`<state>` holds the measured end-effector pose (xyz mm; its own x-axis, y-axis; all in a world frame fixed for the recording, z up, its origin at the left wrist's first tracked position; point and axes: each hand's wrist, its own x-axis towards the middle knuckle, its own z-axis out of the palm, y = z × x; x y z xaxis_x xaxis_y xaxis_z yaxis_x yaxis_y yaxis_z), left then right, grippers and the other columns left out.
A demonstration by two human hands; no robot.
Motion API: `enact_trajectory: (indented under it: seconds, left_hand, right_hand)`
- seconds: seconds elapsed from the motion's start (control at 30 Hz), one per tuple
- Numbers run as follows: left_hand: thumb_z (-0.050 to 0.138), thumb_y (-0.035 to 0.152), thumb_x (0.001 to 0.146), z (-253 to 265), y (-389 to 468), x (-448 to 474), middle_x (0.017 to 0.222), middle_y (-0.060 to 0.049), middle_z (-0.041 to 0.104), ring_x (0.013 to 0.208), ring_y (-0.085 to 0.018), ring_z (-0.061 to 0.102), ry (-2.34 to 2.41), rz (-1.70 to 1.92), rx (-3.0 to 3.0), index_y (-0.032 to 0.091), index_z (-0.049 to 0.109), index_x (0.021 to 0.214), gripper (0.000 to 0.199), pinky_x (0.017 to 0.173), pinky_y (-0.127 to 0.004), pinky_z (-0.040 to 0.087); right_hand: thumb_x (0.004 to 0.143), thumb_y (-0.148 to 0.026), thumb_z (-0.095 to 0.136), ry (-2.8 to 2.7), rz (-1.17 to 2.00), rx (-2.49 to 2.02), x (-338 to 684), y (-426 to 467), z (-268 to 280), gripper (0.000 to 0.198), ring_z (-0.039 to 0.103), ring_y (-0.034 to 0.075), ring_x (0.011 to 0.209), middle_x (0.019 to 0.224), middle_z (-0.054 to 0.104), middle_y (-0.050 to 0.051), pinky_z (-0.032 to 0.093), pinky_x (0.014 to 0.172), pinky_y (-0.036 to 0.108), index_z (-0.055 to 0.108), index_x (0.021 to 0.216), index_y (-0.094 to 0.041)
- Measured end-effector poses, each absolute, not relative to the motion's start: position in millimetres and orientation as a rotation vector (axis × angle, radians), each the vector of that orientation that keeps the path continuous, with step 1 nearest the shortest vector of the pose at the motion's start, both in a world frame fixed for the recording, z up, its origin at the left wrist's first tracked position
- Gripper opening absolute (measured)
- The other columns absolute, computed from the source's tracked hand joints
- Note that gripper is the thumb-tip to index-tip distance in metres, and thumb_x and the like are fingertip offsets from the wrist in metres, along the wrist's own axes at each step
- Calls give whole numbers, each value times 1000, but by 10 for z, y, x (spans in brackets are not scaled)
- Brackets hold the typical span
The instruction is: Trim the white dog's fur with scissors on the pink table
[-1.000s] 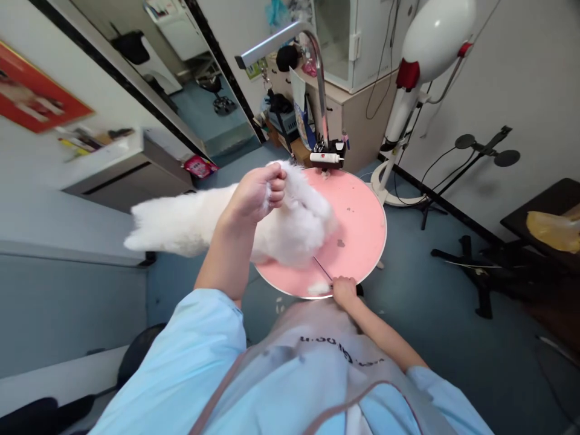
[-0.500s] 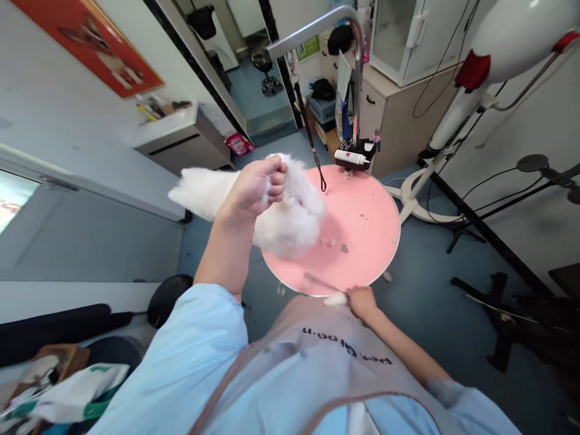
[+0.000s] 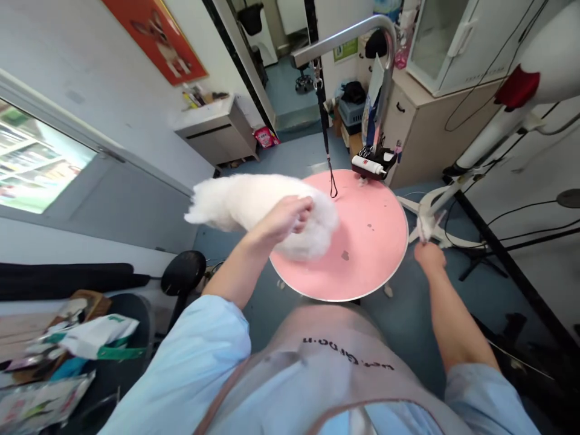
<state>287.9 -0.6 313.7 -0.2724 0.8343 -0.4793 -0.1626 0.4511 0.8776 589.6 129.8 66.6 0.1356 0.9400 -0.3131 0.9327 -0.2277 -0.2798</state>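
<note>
A fluffy white dog (image 3: pixel 244 196) is at the left side of the round pink table (image 3: pixel 362 260), its body reaching out past the table's left edge. Its head cannot be made out. My left hand (image 3: pixel 292 217) is closed in a fist on the dog's fur, over the end nearer the table's middle. Off the table's right edge, my right hand (image 3: pixel 430 257) is closed round what looks like a comb (image 3: pixel 426 229) with pale fluff on it, smeared by motion.
A metal arm (image 3: pixel 344 39) with a hanging black loop (image 3: pixel 333 181) rises behind the table. A white tube (image 3: pixel 368 165) lies in a black holder at the rear edge. A white-legged stand (image 3: pixel 426 208) is at the right, a black stool (image 3: pixel 183 272) at the left.
My right hand has swung from the table's front edge out to the right with the comb. My left hand, still on the dog, sits lower and further right in view. The view has shifted.
</note>
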Motion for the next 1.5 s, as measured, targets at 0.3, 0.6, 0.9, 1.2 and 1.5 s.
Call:
enact_trajectory:
  seconds: [0.3,0.6,0.9,1.2,1.5]
  left_hand:
    - [47,20,87,2786,-23,3294,52,6,27,38,-3,19,1433,1100,560,16,42,71,17,38,-16,15]
    - [45,17,86,2624,13,3481,53,6,28,39,-3,20,1428,1156,556,17,37,71,17,38,-16,15]
    - [47,17,82,2459,20,3477,56,6,29,40,-3,22,1421,1202,535,17,35,69,17,40,-18,16]
    - [49,20,85,1634,-41,3932,55,4,37,42,-7,33,1372,1112,568,18,40,73,16,42,-21,25]
    - [75,23,74,583,-1395,4200,69,-4,63,61,-11,55,1276,911,581,12,62,75,16,57,-22,41]
  right_hand:
    - [92,-41,50,-2111,1312,-1819,4748,166,226,39,70,22,79,90,76,16,44,61,24,76,98,-13]
    - [93,-47,44,-2001,1175,-1844,4897,301,192,49,71,26,78,86,75,20,46,61,27,76,94,-10]
    - [94,-41,38,-1982,1273,-1941,5173,537,171,52,70,27,75,78,73,21,46,59,28,74,94,-3]
    - [86,-37,41,-1906,1257,-2022,5622,334,-9,40,67,28,68,61,67,14,47,58,32,70,78,-10]
    - [78,-70,44,-2035,1369,-1480,6136,-676,298,49,56,20,68,62,55,2,49,68,31,50,63,-24]
